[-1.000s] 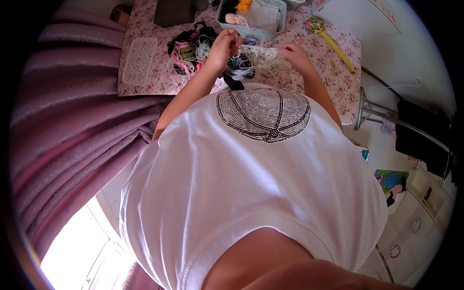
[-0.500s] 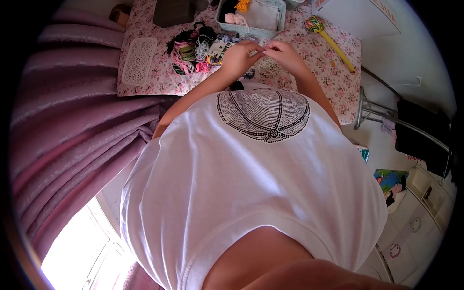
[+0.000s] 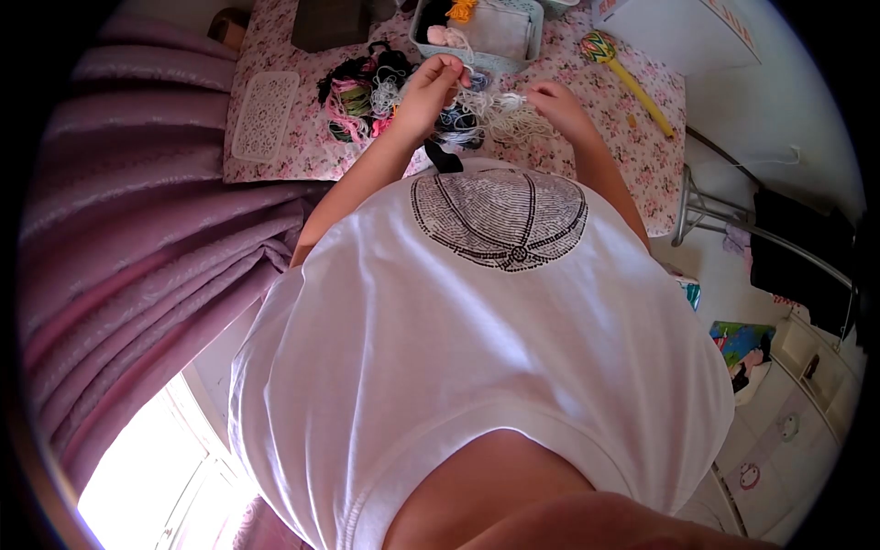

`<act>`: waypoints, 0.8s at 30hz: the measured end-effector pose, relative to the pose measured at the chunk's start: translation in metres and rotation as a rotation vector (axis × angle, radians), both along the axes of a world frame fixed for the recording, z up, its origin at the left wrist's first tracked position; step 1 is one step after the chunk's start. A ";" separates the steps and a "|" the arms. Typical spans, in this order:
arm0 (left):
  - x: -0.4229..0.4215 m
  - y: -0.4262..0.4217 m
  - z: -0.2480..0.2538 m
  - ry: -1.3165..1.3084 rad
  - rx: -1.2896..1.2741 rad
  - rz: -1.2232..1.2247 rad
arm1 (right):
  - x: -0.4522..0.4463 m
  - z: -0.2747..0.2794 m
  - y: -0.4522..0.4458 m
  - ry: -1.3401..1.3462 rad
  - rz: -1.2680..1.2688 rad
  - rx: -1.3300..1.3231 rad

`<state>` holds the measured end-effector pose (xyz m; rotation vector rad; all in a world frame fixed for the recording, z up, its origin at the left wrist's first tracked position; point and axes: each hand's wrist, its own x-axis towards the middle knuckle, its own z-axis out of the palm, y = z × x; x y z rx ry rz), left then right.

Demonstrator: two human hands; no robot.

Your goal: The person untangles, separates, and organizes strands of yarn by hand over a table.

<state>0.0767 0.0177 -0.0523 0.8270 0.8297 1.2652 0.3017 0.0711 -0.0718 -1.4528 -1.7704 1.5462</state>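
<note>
My left hand (image 3: 429,96) is raised over the floral-covered table, thumb and fingers pinched on white yarn. To its right, the fingertips of my right hand (image 3: 561,110) are closed on the same white yarn (image 3: 515,124), which spans the gap between my hands and hangs in loose, tangled strands below it. A pile of mixed yarn (image 3: 353,101) in pink, green, black and grey lies left of my left hand, partly hidden by it. Dark blue-grey yarn (image 3: 458,126) sits under the gap between my hands.
A light basket (image 3: 530,55) with pink, orange and black yarn stands behind my hands. A white lattice tray (image 3: 266,115) lies at the left. On the right are a yellow stick with a patterned yarn-like ball (image 3: 632,87) and a white box (image 3: 674,32). A purple curtain (image 3: 137,183) hangs alongside.
My hands were close together with fingertips meeting. They have moved apart, the left one leftward and the right one slightly right, and white yarn now shows stretched between them.
</note>
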 end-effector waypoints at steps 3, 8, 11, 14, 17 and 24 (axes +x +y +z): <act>-0.002 0.000 0.001 0.084 0.022 -0.028 | 0.002 -0.004 -0.003 -0.064 0.082 0.025; 0.014 -0.001 -0.001 0.260 0.193 -0.120 | -0.031 0.005 -0.024 0.283 0.109 0.152; 0.016 -0.001 -0.004 0.329 0.198 -0.139 | -0.041 0.019 -0.021 0.359 0.233 0.034; 0.008 0.001 -0.011 0.452 0.148 -0.119 | -0.035 0.038 -0.021 0.174 0.238 0.117; -0.010 0.001 -0.006 0.910 0.260 -0.060 | -0.017 0.032 -0.016 0.193 -0.006 0.152; -0.049 -0.006 -0.043 1.678 0.047 -0.290 | 0.079 -0.064 0.025 1.576 -0.094 -0.498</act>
